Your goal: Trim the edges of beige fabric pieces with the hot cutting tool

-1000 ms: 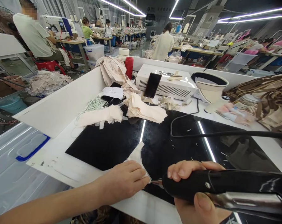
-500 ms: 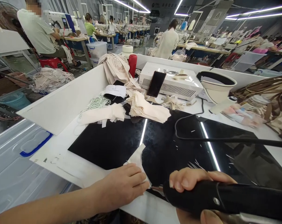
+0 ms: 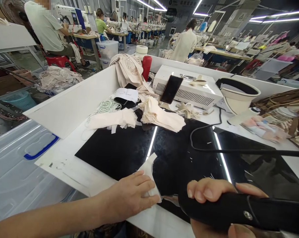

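While the left hand (image 3: 132, 196) rests on a cloth (image 3: 149, 172) on the black board (image 3: 174, 158), its fingers pinching or pressing, I cannot tell, the right hand (image 3: 212, 190) grips a tool (image 3: 228, 213); a clear bin (image 3: 13, 175) stands left, contents indistinct.

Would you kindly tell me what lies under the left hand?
A pale fabric piece shows from under the left hand, lying on the glossy black panel. What the hand itself covers cannot be seen.

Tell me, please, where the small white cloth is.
In the head view, the cloth lies below centre at the near edge of the black board, partly under the left hand, left of the black tool.
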Demonstrator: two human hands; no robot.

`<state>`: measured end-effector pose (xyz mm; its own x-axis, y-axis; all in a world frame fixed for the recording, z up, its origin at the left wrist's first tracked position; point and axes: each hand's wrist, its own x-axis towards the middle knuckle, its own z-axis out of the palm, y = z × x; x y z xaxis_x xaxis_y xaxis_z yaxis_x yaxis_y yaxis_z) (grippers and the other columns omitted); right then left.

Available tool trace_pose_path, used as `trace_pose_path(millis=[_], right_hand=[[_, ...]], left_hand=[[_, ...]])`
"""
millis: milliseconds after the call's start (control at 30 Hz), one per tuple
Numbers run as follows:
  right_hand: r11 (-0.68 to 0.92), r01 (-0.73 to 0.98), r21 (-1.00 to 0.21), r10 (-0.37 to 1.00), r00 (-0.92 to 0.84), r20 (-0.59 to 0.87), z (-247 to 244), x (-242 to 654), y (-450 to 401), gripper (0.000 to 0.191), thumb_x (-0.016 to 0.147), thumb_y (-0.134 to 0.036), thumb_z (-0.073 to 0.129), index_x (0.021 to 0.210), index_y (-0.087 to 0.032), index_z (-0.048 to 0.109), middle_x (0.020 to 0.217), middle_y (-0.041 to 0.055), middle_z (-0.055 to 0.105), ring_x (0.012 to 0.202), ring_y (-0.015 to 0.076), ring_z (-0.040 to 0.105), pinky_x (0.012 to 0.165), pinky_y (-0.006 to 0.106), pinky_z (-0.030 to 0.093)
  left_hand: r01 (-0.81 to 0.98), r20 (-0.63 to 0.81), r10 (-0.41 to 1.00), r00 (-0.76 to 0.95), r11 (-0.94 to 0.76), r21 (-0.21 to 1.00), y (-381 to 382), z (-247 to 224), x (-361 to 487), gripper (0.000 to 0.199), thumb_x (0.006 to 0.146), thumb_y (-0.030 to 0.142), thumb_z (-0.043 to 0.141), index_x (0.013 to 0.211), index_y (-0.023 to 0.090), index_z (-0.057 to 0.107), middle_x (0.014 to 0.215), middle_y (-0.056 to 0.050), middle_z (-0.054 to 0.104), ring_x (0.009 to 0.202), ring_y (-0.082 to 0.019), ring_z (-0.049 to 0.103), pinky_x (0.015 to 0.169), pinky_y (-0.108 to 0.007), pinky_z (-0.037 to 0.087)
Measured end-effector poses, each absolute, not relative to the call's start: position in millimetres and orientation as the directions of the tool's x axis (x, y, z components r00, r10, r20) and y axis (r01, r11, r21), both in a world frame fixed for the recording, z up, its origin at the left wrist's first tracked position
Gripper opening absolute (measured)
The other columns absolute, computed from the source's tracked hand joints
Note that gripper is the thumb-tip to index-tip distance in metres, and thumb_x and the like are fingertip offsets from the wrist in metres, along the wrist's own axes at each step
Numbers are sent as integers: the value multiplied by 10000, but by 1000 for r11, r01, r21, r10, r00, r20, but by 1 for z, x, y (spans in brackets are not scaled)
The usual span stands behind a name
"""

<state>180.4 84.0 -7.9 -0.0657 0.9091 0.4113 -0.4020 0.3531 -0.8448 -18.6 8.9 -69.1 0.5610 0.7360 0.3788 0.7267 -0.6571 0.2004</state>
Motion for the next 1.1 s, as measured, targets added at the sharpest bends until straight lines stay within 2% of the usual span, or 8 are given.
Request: trace_pose_path(millis=[100, 533, 867, 1100], right_hand=[[355, -485, -799, 891, -84, 446, -8, 175, 87, 407, 807, -413, 834, 1159, -303, 661, 767, -39, 691, 614, 166, 573, 555, 332, 557], [364, -429, -827, 903, -53, 425, -9, 168, 86, 406, 800, -413, 852, 1137, -298, 657, 762, -38, 686, 612, 168, 578, 559, 340, 563], [401, -469, -787, 894, 13, 448, -2, 153, 92, 378, 776, -380, 851, 1068, -254, 647, 713, -47, 677, 579, 149, 554, 536, 300, 556], [420, -440, -794, 893, 47, 447, -6, 144, 90, 395, 797, -372, 852, 1097, -247, 628, 726, -48, 683, 593, 148, 563, 541, 299, 567]], left_hand=[[734, 385, 742, 549, -648, 204, 9, -69, -18, 263, 1038, 113, 577, 1279, 192, 647, 1153, -86, 631, 1104, -208, 623, 1134, -443, 502], [736, 411, 738, 536, -647, 201, 12, -64, -20, 242, 1023, 107, 592, 1235, 195, 669, 1120, -93, 618, 1094, -208, 615, 1117, -438, 524], [735, 405, 763, 504, -625, 262, 11, -73, -20, 215, 1036, 189, 634, 1242, 242, 661, 1166, -86, 592, 1172, -218, 575, 1162, -465, 474], [746, 403, 764, 504, -621, 243, 10, -73, -18, 220, 1040, 228, 646, 1259, 236, 653, 1165, -84, 607, 1148, -214, 589, 1150, -443, 474]])
